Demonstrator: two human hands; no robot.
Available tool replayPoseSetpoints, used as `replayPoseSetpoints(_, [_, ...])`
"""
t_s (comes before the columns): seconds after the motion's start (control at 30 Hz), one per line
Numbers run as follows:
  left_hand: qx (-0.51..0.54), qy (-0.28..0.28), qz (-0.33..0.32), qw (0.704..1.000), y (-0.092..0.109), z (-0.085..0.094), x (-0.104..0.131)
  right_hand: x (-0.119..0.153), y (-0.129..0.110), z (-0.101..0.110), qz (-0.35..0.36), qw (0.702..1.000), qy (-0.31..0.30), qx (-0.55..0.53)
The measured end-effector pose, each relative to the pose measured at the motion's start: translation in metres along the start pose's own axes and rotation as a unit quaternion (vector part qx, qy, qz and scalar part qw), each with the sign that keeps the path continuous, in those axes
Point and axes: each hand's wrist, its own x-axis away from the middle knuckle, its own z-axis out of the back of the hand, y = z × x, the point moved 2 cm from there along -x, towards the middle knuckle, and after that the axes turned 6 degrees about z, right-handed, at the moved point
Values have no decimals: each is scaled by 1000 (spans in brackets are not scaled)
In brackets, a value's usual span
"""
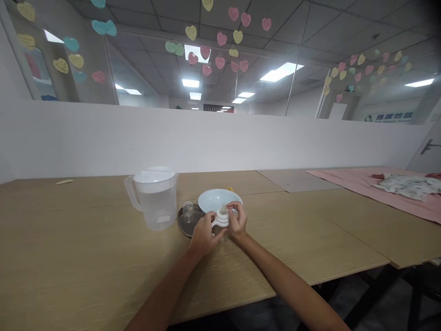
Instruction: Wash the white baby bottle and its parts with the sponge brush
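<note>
A baby bottle with a white collar, a white handle and a clear nipple stands upright between my hands. My left hand is wrapped round its left side, at the handle and body. On the right side, my right hand has its fingers closed at the collar and the nipple's base. Behind the bottle is a white bowl. A round dark metal tray lies to the left, with a small clear dome-shaped cap on it.
A lidded clear pitcher of water stands left of the tray. Something small and yellow shows behind the bowl. A pink cloth with patterned fabric covers the wooden table's far right. A white wall rises behind.
</note>
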Motion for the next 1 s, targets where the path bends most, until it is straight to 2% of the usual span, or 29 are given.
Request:
replayPoseSetpoints(0.1, [19, -5, 4, 1000, 0, -1, -1, -2, 0, 5, 15, 999, 18, 26])
replayPoseSetpoints(0.23, [32, -2, -15, 999, 2, -1, -1, -8, -9, 9, 58, 997, 1, 56])
replayPoseSetpoints(0.43, [88, -6, 41, 995, 1, -3, 0, -14, -21, 10, 112, 991, -22, 63])
replayPoseSetpoints(0.57, [102, -11, 53, 993, 0, -3, -1, -12, -18, 3, 68, 994, -63, 62])
replayPoseSetpoints(0.73, [94, -19, 60, 994, 1, -1, -3, -13, -16, 0, -9, 998, -48, 50])
replayPoseSetpoints(0.9, [76, -24, 49, 996, 0, 0, -5, -15, -21, -2, -19, 995, -87, 46])
replayPoseSetpoints(1.0, [83, -21, 27, 996, 0, -1, -7, -14, -20, -1, -27, 996, -67, 48])
